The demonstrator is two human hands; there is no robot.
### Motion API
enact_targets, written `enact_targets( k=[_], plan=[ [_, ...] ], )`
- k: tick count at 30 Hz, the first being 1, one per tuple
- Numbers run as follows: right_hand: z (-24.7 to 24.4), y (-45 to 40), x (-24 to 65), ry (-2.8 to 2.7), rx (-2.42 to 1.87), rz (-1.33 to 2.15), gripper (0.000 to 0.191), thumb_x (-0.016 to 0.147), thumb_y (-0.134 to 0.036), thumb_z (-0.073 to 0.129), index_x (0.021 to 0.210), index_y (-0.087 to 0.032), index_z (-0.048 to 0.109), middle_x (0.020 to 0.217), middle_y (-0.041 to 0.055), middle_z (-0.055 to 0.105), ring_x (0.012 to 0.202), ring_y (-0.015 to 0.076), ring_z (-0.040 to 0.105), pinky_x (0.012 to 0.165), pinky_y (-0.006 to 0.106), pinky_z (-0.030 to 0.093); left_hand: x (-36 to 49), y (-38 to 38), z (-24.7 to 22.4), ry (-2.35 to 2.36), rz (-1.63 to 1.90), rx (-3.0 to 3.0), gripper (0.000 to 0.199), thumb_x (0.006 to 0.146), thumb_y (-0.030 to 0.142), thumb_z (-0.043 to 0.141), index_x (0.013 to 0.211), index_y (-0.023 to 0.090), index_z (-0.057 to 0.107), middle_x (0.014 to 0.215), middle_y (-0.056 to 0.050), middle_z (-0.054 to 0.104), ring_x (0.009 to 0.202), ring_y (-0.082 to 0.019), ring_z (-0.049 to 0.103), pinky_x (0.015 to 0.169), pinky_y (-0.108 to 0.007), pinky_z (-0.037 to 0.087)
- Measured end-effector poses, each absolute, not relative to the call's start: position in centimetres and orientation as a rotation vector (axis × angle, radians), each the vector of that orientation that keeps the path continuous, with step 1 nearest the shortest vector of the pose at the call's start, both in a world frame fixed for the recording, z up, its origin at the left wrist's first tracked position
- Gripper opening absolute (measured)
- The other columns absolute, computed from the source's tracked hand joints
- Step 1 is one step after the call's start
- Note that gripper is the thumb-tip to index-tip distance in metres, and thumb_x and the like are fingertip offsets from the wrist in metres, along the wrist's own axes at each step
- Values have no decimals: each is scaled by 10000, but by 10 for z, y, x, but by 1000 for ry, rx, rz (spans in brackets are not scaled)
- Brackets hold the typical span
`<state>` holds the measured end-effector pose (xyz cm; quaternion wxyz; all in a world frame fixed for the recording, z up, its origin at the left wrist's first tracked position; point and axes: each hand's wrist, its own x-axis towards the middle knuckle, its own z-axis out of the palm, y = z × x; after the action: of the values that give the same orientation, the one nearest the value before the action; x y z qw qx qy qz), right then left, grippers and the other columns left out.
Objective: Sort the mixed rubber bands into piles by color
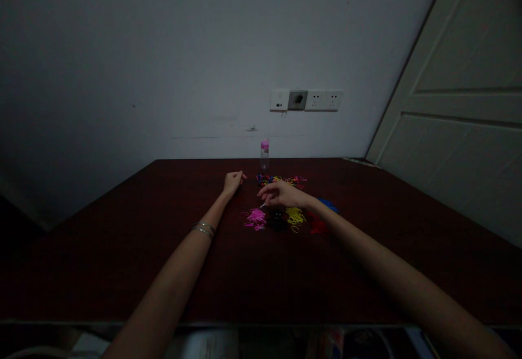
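Observation:
Small elastic hair ties lie in colour groups on the dark red table. A pink pile (pixel 256 216) is at the left, with a black pile (pixel 278 220), a yellow pile (pixel 296 217), a red pile (pixel 318 225) and a blue pile (pixel 328 205) to its right. Behind them is a mixed-colour heap (pixel 299 180). My right hand (pixel 279 193) hovers above the pink and black piles, fingers pinched on a thin pale hair tie (pixel 263 204). My left hand (pixel 234 181) rests left of the mixed heap, fingers curled; whether they hold anything is hidden.
A clear bottle with a pink cap (pixel 265 155) stands at the table's back, near the wall. Wall sockets (pixel 324 100) are above it. A white panelled door (pixel 457 114) is at the right. Various items (pixel 207 344) lie below the table's front edge. The light is dim.

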<state>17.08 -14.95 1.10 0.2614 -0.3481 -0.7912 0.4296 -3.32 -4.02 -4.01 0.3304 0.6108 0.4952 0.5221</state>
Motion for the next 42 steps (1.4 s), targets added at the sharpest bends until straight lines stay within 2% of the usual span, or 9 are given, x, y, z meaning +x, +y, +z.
enact_targets(
  k=[18,24,27,31,35,39,42],
  plan=[
    [5,-145,174,-2062,-908,1228,280,634,-173,669,913,-142,665,848,46,663,765,129,605,747,298,498,-32,-44,-37,1306,1345,1597,344,745,378,431,623,116,616,419,32,403,392,-70,335,424,-199,246],
    [10,-124,219,-1879,-1129,884,244,694,-195,600,922,-137,663,865,63,678,779,154,612,747,303,492,-33,-41,-39,1319,1337,1590,355,744,388,427,619,117,618,411,30,399,388,-73,330,423,-205,237],
    [3,-114,252,-1804,-1403,509,235,724,-181,548,919,-136,671,894,75,681,813,166,614,756,276,480,-33,-38,-40,1316,1337,1584,354,738,389,432,617,115,621,414,30,407,384,-71,323,424,-205,230],
    [-13,-108,300,-1838,-1751,8,291,738,-142,498,974,-139,668,1036,117,642,972,205,576,880,305,421,-33,-38,-42,1292,1353,1584,348,732,389,442,613,114,619,410,34,405,381,-68,322,425,-202,235],
    [-33,-110,342,-1805,-1987,-141,371,794,-237,464,1118,-131,611,1170,156,579,1068,252,536,897,354,412,-33,-36,-44,1302,1344,1606,353,733,395,441,612,116,620,402,36,397,383,-71,331,427,-201,245],
    [-51,-116,368,-1808,-2117,-157,411,843,-334,398,1165,-160,587,1239,137,546,1114,279,510,898,410,409,-33,-33,-45,1334,1329,1645,357,736,396,439,611,118,624,405,34,406,395,-78,351,440,-203,264],
    [-58,-119,375,-1818,-2117,-167,418,857,-350,368,1170,-181,588,1252,116,546,1134,266,501,915,407,398,-32,-34,-44,1357,1301,1715,348,738,381,445,601,122,632,412,29,423,411,-87,377,458,-210,281]
  ],
)
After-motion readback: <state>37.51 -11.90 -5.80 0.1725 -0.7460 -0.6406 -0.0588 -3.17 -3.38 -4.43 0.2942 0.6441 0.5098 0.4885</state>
